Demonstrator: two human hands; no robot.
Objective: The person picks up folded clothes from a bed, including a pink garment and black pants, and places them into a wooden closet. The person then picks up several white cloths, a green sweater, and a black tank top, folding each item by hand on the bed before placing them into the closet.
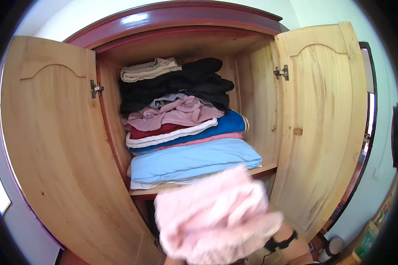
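A folded pink fluffy blanket (214, 216), blurred by motion, is held up in front of the wardrobe, just below the shelf edge. My right hand (285, 229) is on its right side, with a black band on the wrist; the fingers are hidden by the cloth. Of my left hand (173, 261), only a sliver shows under the blanket's lower left, and its fingers are out of sight too. Behind the blanket, a stack on the shelf has a light blue folded cloth (194, 161) low down, then blue, white, dark red and mauve pieces, and black clothing (177, 86) above.
The wooden wardrobe's left door (53, 154) and right door (318, 132) both stand wide open. A beige folded cloth (148, 70) tops the stack. The shelf's front edge (269, 171) runs below it. A white cylindrical object (331, 249) is at the lower right.
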